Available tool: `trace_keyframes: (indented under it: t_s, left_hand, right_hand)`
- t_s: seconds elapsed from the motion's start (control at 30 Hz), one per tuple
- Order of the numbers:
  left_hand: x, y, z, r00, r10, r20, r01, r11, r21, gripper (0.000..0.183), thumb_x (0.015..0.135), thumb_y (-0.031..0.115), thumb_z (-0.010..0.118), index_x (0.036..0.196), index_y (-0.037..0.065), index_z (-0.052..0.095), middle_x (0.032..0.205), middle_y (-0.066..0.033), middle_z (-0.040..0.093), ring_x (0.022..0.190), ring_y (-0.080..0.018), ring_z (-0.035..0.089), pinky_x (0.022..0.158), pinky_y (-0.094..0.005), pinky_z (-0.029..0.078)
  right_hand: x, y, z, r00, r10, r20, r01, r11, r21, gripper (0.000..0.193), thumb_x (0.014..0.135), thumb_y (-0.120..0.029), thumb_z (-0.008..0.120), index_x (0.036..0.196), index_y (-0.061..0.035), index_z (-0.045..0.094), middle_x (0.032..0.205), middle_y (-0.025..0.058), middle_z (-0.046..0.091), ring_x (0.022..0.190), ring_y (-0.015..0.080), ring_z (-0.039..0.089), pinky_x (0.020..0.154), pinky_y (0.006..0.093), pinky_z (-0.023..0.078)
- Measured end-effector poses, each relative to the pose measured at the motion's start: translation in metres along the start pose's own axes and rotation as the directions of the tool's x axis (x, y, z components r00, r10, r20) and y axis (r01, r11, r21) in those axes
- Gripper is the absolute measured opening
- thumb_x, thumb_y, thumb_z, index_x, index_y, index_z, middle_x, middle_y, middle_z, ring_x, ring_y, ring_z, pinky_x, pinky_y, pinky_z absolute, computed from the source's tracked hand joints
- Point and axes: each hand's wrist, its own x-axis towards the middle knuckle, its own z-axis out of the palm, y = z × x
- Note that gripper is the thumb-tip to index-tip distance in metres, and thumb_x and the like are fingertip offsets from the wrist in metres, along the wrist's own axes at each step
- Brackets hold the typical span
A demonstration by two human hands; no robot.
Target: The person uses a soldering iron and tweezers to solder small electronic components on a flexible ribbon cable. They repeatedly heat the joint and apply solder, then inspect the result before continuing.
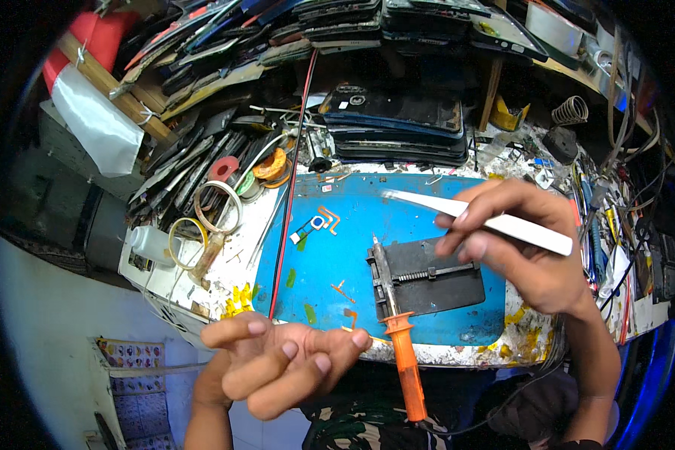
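Note:
My left hand [289, 360] is palm up near the mat's front edge. Its fingers are curled, and a small copper-coloured flex cable [351, 316] appears pinched at the rightmost fingertip. White tweezers [457, 206] are in my right hand [521, 244], held above the mat's right side with their tips pointing left. Below them, a soldering iron [406, 367] with an orange handle lies across the edge of a black clamp holder [442, 274], its tip pointing away from me. Farther left on the blue mat [330, 277] are a button flex part [317, 223] and a thin copper-coloured strip [343, 292].
Stacked phones [397, 127] stand behind the mat, beneath a shelf of more phone parts [337, 22]. Tape rolls [219, 206] and a plastic bottle [148, 244] sit at left. A red-black cable [289, 225] crosses the mat's left side. Tools and wires [596, 225] crowd the right.

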Motion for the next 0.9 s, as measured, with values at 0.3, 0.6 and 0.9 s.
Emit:
trace_keyframes:
  t_s: [0.3, 0.6, 0.9]
  left_hand:
    - [0.017, 0.004, 0.011, 0.990, 0.136, 0.036, -0.137, 0.991, 0.011, 0.029, 0.070, 0.022, 0.081, 0.090, 0.040, 0.071, 0.099, 0.0103, 0.038, 0.098, -0.0104, 0.035, 0.081, -0.0365, 0.029]
    - [0.040, -0.003, -0.007, 0.825, 0.237, 0.513, -0.333, 0.937, 0.102, 0.031, 0.081, 0.029, 0.070, 0.110, 0.039, 0.065, 0.103, 0.0055, 0.033, 0.102, -0.0108, 0.032, 0.088, -0.0406, 0.026]
    - [0.039, -0.011, 0.026, 0.954, -0.105, 0.281, 0.208, 0.907, -0.367, 0.044, 0.065, 0.028, 0.085, 0.106, 0.027, 0.068, 0.095, 0.0077, 0.053, 0.087, -0.0128, 0.048, 0.078, -0.0337, 0.035]
  right_hand:
    - [-0.008, -0.009, 0.011, 0.932, 0.328, 0.153, -0.359, 0.888, 0.287, 0.035, 0.077, 0.009, 0.072, 0.107, 0.0031, 0.056, 0.113, 0.0169, 0.059, 0.095, 0.0207, 0.068, 0.080, 0.0282, 0.057]
    - [-0.008, 0.000, 0.003, 0.940, 0.297, 0.169, -0.341, 0.856, 0.390, 0.030, 0.085, -0.004, 0.069, 0.110, 0.0021, 0.053, 0.086, 0.0078, 0.067, 0.079, 0.0095, 0.067, 0.065, 0.0174, 0.052]
    - [-0.005, 0.000, 0.002, 0.950, 0.284, 0.130, -0.312, 0.892, 0.326, 0.032, 0.084, -0.004, 0.070, 0.110, 0.0011, 0.053, 0.089, 0.0064, 0.066, 0.081, 0.0101, 0.067, 0.068, 0.0191, 0.053]
